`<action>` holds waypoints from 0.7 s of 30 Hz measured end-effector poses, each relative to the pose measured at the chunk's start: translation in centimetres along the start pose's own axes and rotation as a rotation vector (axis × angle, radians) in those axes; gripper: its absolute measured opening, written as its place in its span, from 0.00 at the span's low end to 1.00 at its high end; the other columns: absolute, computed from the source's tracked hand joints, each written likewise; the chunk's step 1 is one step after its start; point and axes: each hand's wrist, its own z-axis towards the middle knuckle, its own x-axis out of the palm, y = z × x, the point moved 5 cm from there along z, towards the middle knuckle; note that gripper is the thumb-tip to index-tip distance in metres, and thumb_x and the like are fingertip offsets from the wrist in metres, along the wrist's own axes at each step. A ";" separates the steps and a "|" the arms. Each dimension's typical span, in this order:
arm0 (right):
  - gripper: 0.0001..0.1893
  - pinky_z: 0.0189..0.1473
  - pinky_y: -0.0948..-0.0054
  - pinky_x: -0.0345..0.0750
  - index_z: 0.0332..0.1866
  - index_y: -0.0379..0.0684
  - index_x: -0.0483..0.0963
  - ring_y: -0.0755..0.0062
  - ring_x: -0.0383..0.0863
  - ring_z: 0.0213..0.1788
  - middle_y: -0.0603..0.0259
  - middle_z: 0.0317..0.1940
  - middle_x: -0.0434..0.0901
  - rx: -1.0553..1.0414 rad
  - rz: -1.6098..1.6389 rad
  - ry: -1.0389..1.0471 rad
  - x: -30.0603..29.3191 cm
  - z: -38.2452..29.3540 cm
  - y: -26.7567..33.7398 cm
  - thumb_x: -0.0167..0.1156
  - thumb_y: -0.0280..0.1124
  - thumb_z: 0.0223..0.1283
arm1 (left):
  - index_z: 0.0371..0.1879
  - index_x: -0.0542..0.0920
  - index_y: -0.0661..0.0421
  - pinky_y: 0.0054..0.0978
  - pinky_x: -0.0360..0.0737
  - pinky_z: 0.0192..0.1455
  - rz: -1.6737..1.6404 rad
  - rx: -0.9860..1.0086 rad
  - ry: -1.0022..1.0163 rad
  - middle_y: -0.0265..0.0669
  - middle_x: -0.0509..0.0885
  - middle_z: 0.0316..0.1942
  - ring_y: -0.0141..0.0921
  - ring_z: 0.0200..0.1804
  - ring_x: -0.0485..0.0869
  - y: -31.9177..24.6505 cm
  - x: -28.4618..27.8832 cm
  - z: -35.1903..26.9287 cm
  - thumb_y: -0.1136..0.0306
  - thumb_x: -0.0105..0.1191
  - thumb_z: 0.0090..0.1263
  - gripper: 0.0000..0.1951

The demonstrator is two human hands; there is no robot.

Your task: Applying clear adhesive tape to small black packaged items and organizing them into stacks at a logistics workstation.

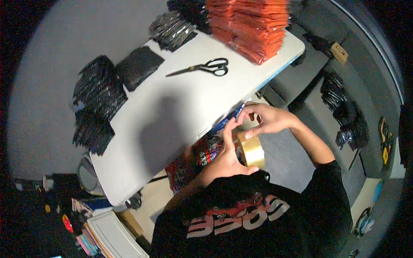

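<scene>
A roll of golden packing tape [253, 151] is held in front of my dark shirt, just off the near edge of the table. My left hand [226, 158] grips it from the left, with the thumb along its lower rim. On the upper rim lies the thumb of my right hand [267, 119], whose other fingers curl near the left fingertips. Behind my left hand is a dark, colourfully printed package [206, 151], partly hidden by that hand. Its relation to the table edge is unclear. A blue printed strip [229, 119] shows beside my fingers.
On the white table [200, 96] lie black-handled scissors [200, 67]. A tall stack of orange plastic-wrapped packs [251, 29] stands at the far end. Black packs [100, 87] line the far left edge. More black packs [345, 109] rest on the grey sofa [290, 77].
</scene>
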 end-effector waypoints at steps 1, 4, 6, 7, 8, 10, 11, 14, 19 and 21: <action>0.20 0.54 0.67 0.77 0.50 0.38 0.80 0.69 0.79 0.49 0.59 0.45 0.83 0.032 -0.053 -0.080 -0.3 -0.4 -0.3 0.73 0.42 0.61 | 0.78 0.29 0.58 0.51 0.57 0.78 -0.074 -0.003 -0.040 0.58 0.51 0.74 0.51 0.78 0.53 0.1 -0.1 0.0 0.59 0.83 0.45 0.75; 0.20 0.54 0.68 0.78 0.53 0.37 0.78 0.70 0.80 0.52 0.59 0.46 0.83 0.136 0.240 -0.324 0.0 -4.2 -2.0 0.67 0.43 0.68 | 0.78 0.34 0.55 0.49 0.67 0.73 -0.147 0.006 -0.191 0.53 0.56 0.71 0.47 0.71 0.66 -0.9 -0.1 0.9 0.63 0.82 0.44 0.71; 0.22 0.57 0.69 0.79 0.58 0.36 0.78 0.73 0.80 0.56 0.60 0.50 0.84 0.120 0.322 -0.321 1.1 -7.5 -2.3 0.68 0.40 0.67 | 0.77 0.39 0.56 0.46 0.74 0.70 -0.193 -0.035 -0.303 0.52 0.56 0.71 0.46 0.69 0.69 -2.3 0.0 2.3 0.65 0.82 0.43 0.68; 0.23 0.61 0.67 0.77 0.59 0.36 0.78 0.70 0.80 0.58 0.58 0.52 0.84 0.107 0.410 -0.345 1.7 -8.2 -0.6 0.71 0.38 0.64 | 0.77 0.41 0.57 0.48 0.73 0.71 -0.062 0.047 -0.346 0.53 0.57 0.71 0.46 0.70 0.68 -2.6 -0.4 3.2 0.66 0.82 0.42 0.67; 0.24 0.63 0.66 0.75 0.58 0.35 0.78 0.69 0.80 0.58 0.58 0.53 0.83 0.027 0.292 -0.471 1.9 -8.5 0.3 0.72 0.37 0.62 | 0.77 0.41 0.57 0.49 0.71 0.72 -0.026 0.088 -0.359 0.54 0.57 0.71 0.47 0.70 0.68 -2.9 -0.4 4.2 0.65 0.83 0.41 0.68; 0.24 0.64 0.65 0.74 0.58 0.35 0.78 0.68 0.80 0.58 0.57 0.53 0.83 -0.051 0.173 -0.604 1.7 -9.4 1.3 0.74 0.36 0.60 | 0.77 0.41 0.59 0.50 0.65 0.77 0.107 0.186 -0.330 0.56 0.54 0.74 0.51 0.73 0.64 -4.4 0.0 6.4 0.63 0.85 0.38 0.71; 0.24 0.65 0.64 0.73 0.57 0.34 0.79 0.67 0.79 0.59 0.57 0.54 0.82 -0.088 0.207 -0.687 0.9 -10.0 1.4 0.74 0.35 0.59 | 0.78 0.41 0.60 0.52 0.61 0.79 0.125 0.233 -0.269 0.58 0.49 0.77 0.55 0.78 0.57 -4.8 -0.1 7.3 0.57 0.87 0.33 0.76; 0.20 0.65 0.66 0.73 0.55 0.34 0.79 0.71 0.78 0.58 0.61 0.52 0.82 -0.012 0.298 -0.868 -3.3 -12.0 0.9 0.72 0.32 0.61 | 0.79 0.44 0.57 0.55 0.56 0.81 0.361 0.197 -0.139 0.58 0.43 0.80 0.57 0.81 0.49 -7.4 -1.9 10.0 0.49 0.86 0.24 0.79; 0.21 0.66 0.67 0.72 0.56 0.29 0.76 0.63 0.80 0.60 0.51 0.54 0.81 0.004 -0.342 -1.049 -17.3 -12.4 -3.8 0.68 0.33 0.64 | 0.72 0.62 0.55 0.44 0.75 0.67 0.604 0.241 -0.203 0.49 0.66 0.73 0.45 0.72 0.70 -9.3 -8.7 6.9 0.69 0.80 0.49 0.50; 0.23 0.63 0.58 0.75 0.57 0.29 0.77 0.44 0.78 0.56 0.43 0.57 0.79 0.032 -0.905 -1.155 -23.1 -12.7 -7.8 0.70 0.28 0.57 | 0.63 0.70 0.56 0.42 0.80 0.60 0.743 0.432 -0.182 0.46 0.73 0.64 0.40 0.65 0.77 -9.6 -9.0 4.9 0.76 0.72 0.57 0.34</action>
